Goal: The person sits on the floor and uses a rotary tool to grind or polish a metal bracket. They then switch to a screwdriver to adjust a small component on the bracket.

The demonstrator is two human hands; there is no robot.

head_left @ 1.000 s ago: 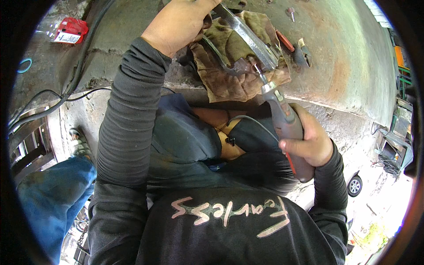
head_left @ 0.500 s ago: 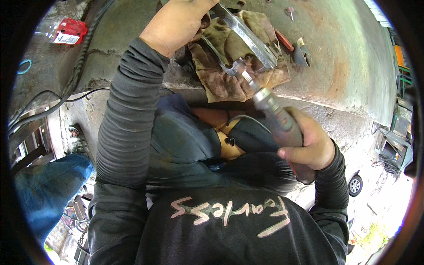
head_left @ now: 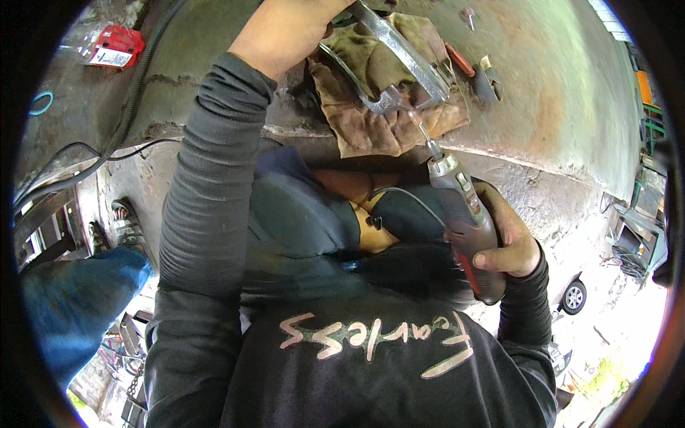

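Note:
My left hand (head_left: 292, 32) is closed on a shiny metal forked part (head_left: 403, 51) at the top of the view; some of its fingers are hidden. The part's long bar and curved lower arm stretch to the right above a crumpled brown cloth (head_left: 364, 132). In my right hand (head_left: 517, 239) is a dark grey and red handheld rotary tool (head_left: 460, 207), tilted up and to the left. Its thin shank carries a small pinkish tip (head_left: 414, 118) close to the hooked end of the lower arm. Whether the two touch, I cannot tell.
On the curved grey surface (head_left: 549, 93) lie an orange-red handled tool (head_left: 460, 60), a curled sheet of abrasive paper (head_left: 488, 80) and a small mounted bit (head_left: 469, 17). A bottle with a red label (head_left: 116, 46) and a ribbed hose (head_left: 135, 89) are at left. Someone's jeans-clad leg (head_left: 93, 299) is nearby.
My right hand and the rotary tool have shifted slightly right and toward me, so the tip sits to the right of its earlier place. My left hand keeps hold of the metal part, nearly unmoved.

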